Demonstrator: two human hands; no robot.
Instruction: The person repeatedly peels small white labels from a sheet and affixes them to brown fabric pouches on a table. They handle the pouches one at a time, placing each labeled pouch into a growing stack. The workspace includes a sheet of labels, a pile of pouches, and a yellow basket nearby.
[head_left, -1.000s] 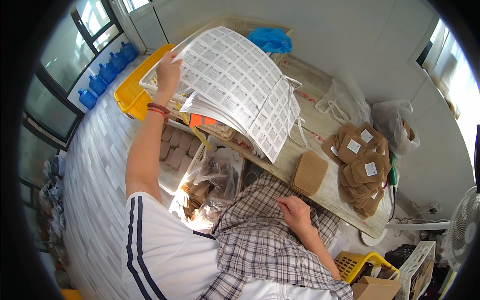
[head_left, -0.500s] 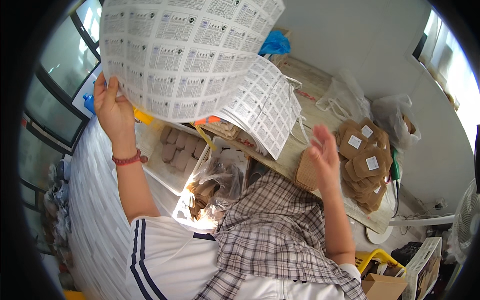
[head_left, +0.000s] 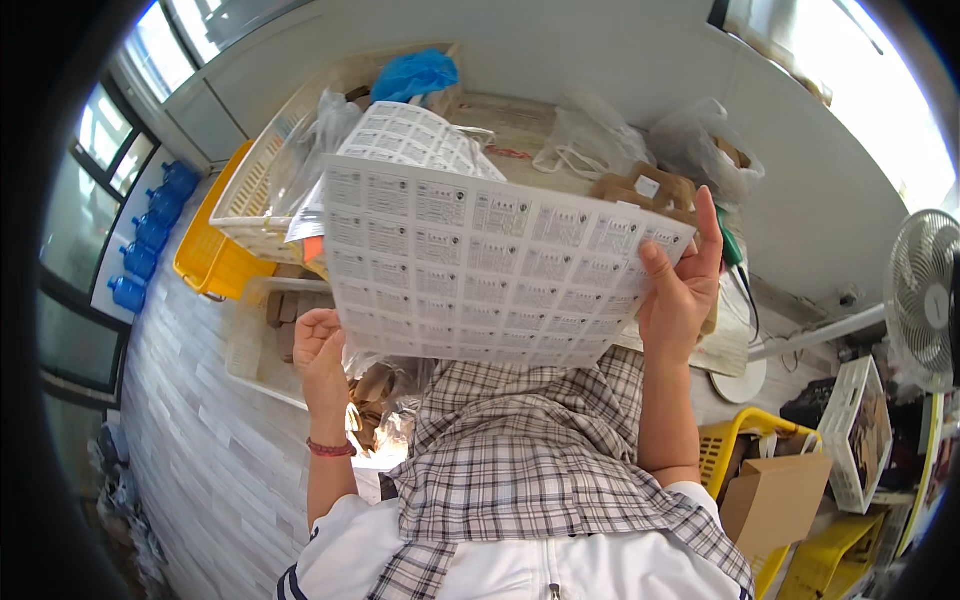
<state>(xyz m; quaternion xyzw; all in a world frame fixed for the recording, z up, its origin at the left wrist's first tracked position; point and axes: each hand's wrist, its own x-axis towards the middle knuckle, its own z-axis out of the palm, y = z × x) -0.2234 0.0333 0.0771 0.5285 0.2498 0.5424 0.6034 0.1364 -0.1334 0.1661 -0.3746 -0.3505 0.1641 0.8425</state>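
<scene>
A large white sheet of printed labels [head_left: 490,275] spans the space in front of me, raised over my lap. At its right edge, my right hand [head_left: 682,285] grips it with the thumb on the near face and the fingers partly behind. My left hand [head_left: 322,350] is closed at the sheet's lower left corner, fingers curled against the edge. Behind it, more label sheets [head_left: 410,135] lie bent in a pile. Brown flat pieces with white labels [head_left: 648,188] show past the upper right edge, mostly hidden by the sheet.
A white basket [head_left: 255,185] and a yellow crate [head_left: 215,255] stand at the left, with a blue bag [head_left: 415,75] at the back. Plastic bags [head_left: 705,150] sit on the table [head_left: 515,125]. To the right are a fan [head_left: 920,300] and a yellow basket [head_left: 715,455] holding a carton.
The raised sheet has come down and across in front of me. My right hand, free before, now holds its right edge. My left hand has lowered, and the view has turned.
</scene>
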